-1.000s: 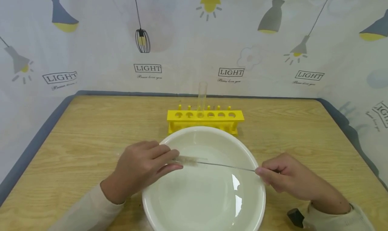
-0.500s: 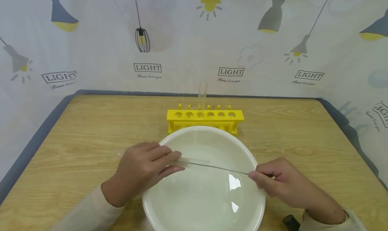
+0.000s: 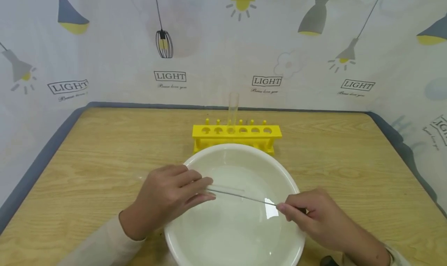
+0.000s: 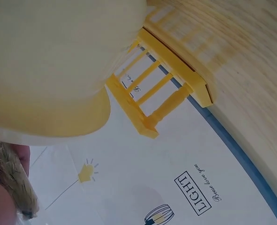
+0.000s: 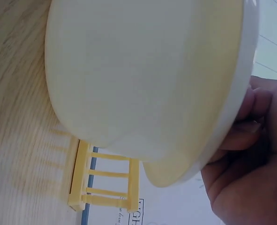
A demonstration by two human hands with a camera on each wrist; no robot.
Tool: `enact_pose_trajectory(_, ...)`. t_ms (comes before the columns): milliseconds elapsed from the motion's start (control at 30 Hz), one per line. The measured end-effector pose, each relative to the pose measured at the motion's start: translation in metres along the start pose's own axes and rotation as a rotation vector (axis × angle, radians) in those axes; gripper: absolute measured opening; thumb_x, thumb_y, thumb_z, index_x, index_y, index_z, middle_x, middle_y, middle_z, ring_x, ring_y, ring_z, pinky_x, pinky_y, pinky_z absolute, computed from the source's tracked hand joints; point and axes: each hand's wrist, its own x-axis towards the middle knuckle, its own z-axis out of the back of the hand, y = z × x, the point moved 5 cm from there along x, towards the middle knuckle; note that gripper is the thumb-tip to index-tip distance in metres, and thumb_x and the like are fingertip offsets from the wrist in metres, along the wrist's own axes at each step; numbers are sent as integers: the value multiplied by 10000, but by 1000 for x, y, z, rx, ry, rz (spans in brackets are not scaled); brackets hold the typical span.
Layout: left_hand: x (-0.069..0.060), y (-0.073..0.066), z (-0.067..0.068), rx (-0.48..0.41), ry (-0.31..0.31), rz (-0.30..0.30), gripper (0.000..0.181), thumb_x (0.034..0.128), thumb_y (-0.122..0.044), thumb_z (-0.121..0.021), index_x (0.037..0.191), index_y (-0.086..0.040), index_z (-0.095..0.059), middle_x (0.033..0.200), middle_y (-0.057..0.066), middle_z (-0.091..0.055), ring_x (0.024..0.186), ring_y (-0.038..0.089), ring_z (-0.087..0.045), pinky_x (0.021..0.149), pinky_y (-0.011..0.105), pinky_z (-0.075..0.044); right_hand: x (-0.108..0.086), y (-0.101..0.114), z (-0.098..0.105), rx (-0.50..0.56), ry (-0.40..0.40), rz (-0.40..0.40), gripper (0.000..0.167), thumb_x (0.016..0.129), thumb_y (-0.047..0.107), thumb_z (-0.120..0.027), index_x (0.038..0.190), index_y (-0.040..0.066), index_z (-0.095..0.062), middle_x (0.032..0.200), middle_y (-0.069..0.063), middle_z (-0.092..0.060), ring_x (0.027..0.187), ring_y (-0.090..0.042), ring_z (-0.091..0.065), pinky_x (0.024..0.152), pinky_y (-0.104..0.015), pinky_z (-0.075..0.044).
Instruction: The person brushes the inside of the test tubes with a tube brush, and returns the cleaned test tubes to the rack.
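My left hand [image 3: 171, 198] grips a clear glass test tube [image 3: 228, 189] over the left side of the white basin [image 3: 293, 182]. Its mouth points right. A test tube brush runs into that tube; the thin twisted wire [image 3: 258, 200] shows in the head view. The brush's bristles [image 4: 15, 180] fill the tube near my left fingers in the left wrist view, while in the head view that hand hides them. Over the basin's right rim, my right hand [image 3: 319, 219] pinches the dark handle end of the brush.
Behind the basin stands a yellow test tube rack [image 3: 237, 131]. Another clear test tube [image 3: 233, 107] stands upright in one of its holes. A dark object [image 3: 328, 261] lies by my right forearm at the lower edge. A printed cloth [image 3: 216, 45] hangs behind the table.
My right hand has moved left and slightly down, pushing the brush deeper into the tube. The bristles, visible near the tube's mouth earlier, are now behind my left hand.
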Motion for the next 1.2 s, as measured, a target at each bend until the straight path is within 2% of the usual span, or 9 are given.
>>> enact_pose_trajectory(133,1,-2,-1,-3,-1,-11,311,970,-401,-648,901,-126,-774,772,-50,-702,630,102,-595,612,258,-558,1,4,-4,-42,0,61,349,893,-9,-705,667,194,-533,531,74,-374,596,142,-270,462,-58,-258)
enact_pose_trajectory(300,1,-4,-2,-18,18,0,311,969,-405,-647,901,-130,-775,775,-55,-702,630,91,-596,600,244,-549,4,13,-5,-161,-20,131,365,1008,229,-609,657,227,-508,527,95,-338,602,142,-245,505,-25,-249)
enact_pose_trajectory(433,2,-6,-2,-10,12,-15,313,977,-417,-630,889,-147,-761,763,-71,-690,607,76,-571,551,210,-510,4,19,-7,-290,-85,261,394,1046,338,-515,672,222,-558,547,142,-386,579,106,-298,547,-13,-270)
enact_pose_trajectory(533,3,-9,-2,-10,12,-27,320,983,-430,-615,876,-159,-748,751,-82,-678,588,64,-545,519,191,-477,4,24,-8,-354,-127,368,386,1050,324,-518,682,218,-565,563,153,-404,554,72,-313,553,-17,-259)
enact_pose_trajectory(600,3,-10,-2,-16,17,-32,322,982,-436,-616,871,-162,-744,744,-85,-671,581,58,-536,514,186,-471,4,27,-9,-387,-144,412,398,1052,323,-518,671,213,-547,559,148,-391,540,62,-295,547,-21,-238)
enact_pose_trajectory(833,3,-13,-3,-37,64,-2,316,973,-455,-627,867,-174,-726,734,-92,-637,584,49,-523,508,188,-459,8,37,-8,-518,-166,452,457,1058,353,-499,632,189,-500,526,132,-351,519,38,-249,524,-40,-198)
enact_pose_trajectory(933,2,-13,-5,-43,100,17,321,973,-467,-621,867,-180,-717,728,-94,-612,575,41,-499,491,176,-430,11,43,-6,-566,-192,517,480,1060,330,-500,610,171,-454,516,116,-299,519,14,-208,502,-68,-162)
enact_pose_trajectory(1067,0,-12,-7,-50,145,28,358,991,-497,-572,858,-191,-701,703,-100,-556,537,30,-434,452,150,-349,15,51,-6,-578,-225,627,485,1053,275,-525,599,152,-408,507,101,-245,514,-10,-162,481,-106,-117)
enact_pose_trajectory(1200,-2,-10,-6,-52,139,15,391,1011,-517,-516,845,-206,-684,673,-115,-510,495,16,-373,435,125,-244,17,55,-6,-575,-243,677,471,1048,246,-537,603,143,-423,493,103,-265,504,-9,-174,473,-108,-121)
